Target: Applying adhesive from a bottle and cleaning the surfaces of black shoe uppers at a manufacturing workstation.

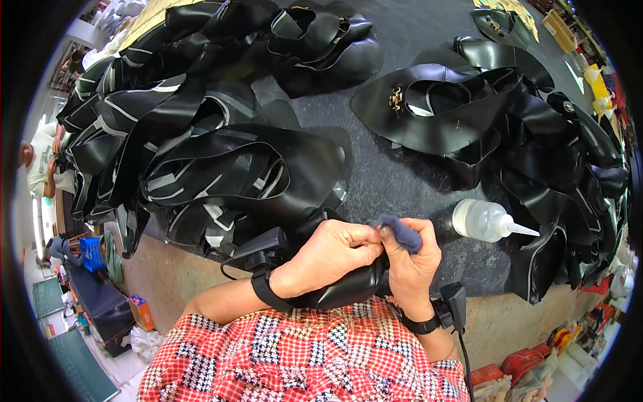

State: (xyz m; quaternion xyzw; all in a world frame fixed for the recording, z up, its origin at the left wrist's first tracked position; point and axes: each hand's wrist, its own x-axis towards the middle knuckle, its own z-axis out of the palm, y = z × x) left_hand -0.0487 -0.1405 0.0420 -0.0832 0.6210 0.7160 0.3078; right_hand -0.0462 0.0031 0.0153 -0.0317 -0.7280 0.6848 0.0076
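Observation:
My left hand (331, 251) grips a glossy black shoe upper piece (348, 288) held close to my body at the table's near edge. My right hand (412, 258) pinches a small grey-blue cloth pad (402, 231) between thumb and fingers, pressing it against the top of the same black piece. Both wrists wear black straps with small devices. A clear squeeze bottle (485, 221) with a white nozzle lies on its side just right of my right hand.
A dark table (395, 174) is heaped with black shoe upper pieces: a large pile (201, 147) at left, another pile (536, 134) at right with gold buckles. Other people (40, 164) sit far left. Boxes and bags stand on the floor below.

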